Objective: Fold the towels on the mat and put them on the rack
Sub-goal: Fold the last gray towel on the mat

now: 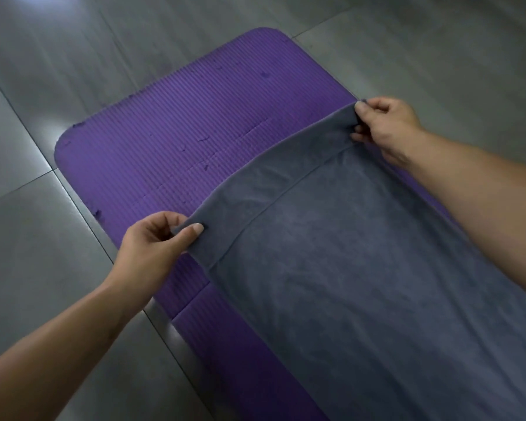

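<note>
Presently: left hand [155, 238], at the left edge of the purple mat [195, 117], pinching one far corner of the grey towel [362, 268], which lies spread along the mat. Right hand [383, 126], at the mat's right edge, pinching the other far corner. First fold seemingly just begun; further folds and racking outstanding, no rack in view.

One grey towel [362, 284]; one purple mat [195, 117]; two hands: left hand [155, 247], right hand [386, 129].

No legible text or labels.
</note>
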### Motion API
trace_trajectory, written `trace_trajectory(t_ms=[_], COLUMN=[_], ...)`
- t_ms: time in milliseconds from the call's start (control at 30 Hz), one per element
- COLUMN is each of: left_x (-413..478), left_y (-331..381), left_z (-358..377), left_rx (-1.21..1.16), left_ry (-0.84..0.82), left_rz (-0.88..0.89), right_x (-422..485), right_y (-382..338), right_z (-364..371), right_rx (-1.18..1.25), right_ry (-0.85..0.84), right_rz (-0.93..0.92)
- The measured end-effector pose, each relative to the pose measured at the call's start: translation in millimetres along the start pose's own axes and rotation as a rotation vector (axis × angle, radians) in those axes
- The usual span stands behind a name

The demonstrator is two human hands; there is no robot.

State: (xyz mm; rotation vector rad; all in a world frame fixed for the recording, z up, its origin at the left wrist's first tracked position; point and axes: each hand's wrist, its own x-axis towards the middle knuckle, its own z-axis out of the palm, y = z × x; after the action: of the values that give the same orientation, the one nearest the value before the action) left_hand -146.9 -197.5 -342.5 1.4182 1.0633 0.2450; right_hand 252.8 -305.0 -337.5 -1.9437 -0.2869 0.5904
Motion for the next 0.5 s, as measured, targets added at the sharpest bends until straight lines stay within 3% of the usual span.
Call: trace_trajectory(t_ms=[167,267,500], left_x=[-20.7,-36.8,-121.9], left_y=[13.1,29.7,47.7], left_z=[4.6,19.5,124.1], left_rx=[0.160,0.398,0.733], left_ry=[-0.350,-0.545,-0.969], left_rz=[0.149,0.259,0.474], right_x=[-36.9,-67.5,-169.0], right_y=[-0.7,-2.1,32.4], right_z=[-56.2,-102.8,-235.2], right_rx=[0.037,0.115,-0.009], right_ry=[-0.048,-0.016,0.091], right_rz=[0.032,0.101,0.067])
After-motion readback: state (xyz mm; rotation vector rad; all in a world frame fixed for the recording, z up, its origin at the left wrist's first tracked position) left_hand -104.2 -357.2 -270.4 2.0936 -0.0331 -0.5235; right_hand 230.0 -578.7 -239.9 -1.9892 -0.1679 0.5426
